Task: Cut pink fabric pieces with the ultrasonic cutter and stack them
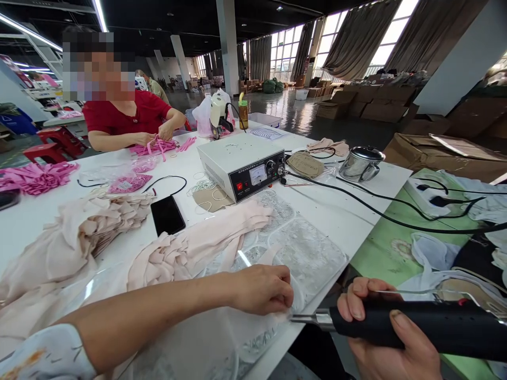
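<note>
My right hand [392, 332] is wrapped around the thick black handle of an ultrasonic cutter [428, 324], which lies nearly level with its thin metal tip pointing left. The tip reaches the edge of a pale sheer fabric piece [249, 324], just below my left fingers. My left hand [263, 290] is curled, its fingers pinching that fabric down against a scratched clear template sheet [309, 258]. Beyond my left forearm lies a gathered stack of pale pink fabric strips [190, 248]. The left fingertips are partly hidden.
A white control box [237, 163] with a dial stands mid-table, its black cable [356, 198] running right. Near it are a black phone [168, 215], a steel mug [361, 163] and a fabric heap [79, 227]. Across the table, a person in red [127, 116] handles pink strips.
</note>
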A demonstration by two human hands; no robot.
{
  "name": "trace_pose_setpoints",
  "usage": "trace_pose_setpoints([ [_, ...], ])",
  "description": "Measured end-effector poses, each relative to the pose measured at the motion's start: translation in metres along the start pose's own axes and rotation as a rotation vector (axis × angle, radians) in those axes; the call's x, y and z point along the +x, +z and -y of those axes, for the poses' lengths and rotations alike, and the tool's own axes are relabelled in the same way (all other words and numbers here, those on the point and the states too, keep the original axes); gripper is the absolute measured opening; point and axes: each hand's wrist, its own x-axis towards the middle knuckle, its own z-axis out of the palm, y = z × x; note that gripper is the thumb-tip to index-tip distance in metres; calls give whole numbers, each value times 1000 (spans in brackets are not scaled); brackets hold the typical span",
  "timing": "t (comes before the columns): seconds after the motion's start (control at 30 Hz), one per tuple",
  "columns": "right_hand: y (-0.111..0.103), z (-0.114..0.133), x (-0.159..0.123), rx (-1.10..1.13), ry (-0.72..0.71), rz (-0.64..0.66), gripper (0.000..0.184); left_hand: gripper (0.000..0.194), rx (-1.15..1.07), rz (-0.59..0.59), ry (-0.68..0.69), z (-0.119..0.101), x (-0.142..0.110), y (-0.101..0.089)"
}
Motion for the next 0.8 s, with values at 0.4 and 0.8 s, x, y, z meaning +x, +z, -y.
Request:
trace_pose_setpoints([
  [0.4, 2, 0, 0, 15, 23, -29, 21, 9, -11, 61, 14, 0, 5, -7],
  [0.8, 1, 1, -3, 1, 1, -17, 20, 13, -17, 35, 20, -8, 5, -13],
])
